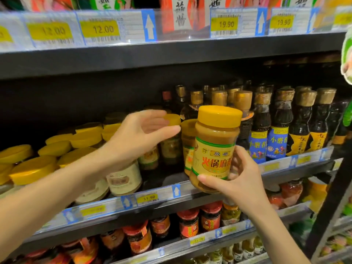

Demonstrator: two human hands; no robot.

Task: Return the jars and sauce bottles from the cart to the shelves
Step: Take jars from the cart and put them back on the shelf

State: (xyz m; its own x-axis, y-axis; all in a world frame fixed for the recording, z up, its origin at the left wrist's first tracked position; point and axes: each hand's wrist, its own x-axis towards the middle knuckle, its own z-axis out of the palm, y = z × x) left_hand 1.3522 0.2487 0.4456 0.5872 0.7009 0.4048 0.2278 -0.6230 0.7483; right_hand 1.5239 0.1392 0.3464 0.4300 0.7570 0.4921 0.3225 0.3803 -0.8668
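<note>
2 hands are in view at the middle shelf (190, 191) of a dark metal supermarket rack. My right hand (236, 180) is closed round the lower body of a clear plastic jar of tan sesame paste with a yellow screw lid and a yellow, green-banded label (215, 147), thumb across the front base, fingers behind. I hold the jar upright, off the shelf, just in front of the shelf's front lip and near the dark-glass sauce bottles with gold caps (282, 122) standing to its right. A matching yellow-lidded jar (187, 141) stands on the shelf directly behind it.

My left hand (141, 134) is open, fingers spread and slightly curled, holding nothing. It hovers at the lid of a shelved yellow-lidded jar deeper in the row (172, 120); motion blur prevents me from confirming contact.

Judgement: this jar is not yet placed. The cart is out of view, so the remaining stock cannot be assessed.

Risks noted:
1. The grip is low on the jar, so it could tip forward when pushed in.
2. Pushing it against the matching jar could knock that into the bottles.
3. My open hand could topple neighbouring jars
</note>
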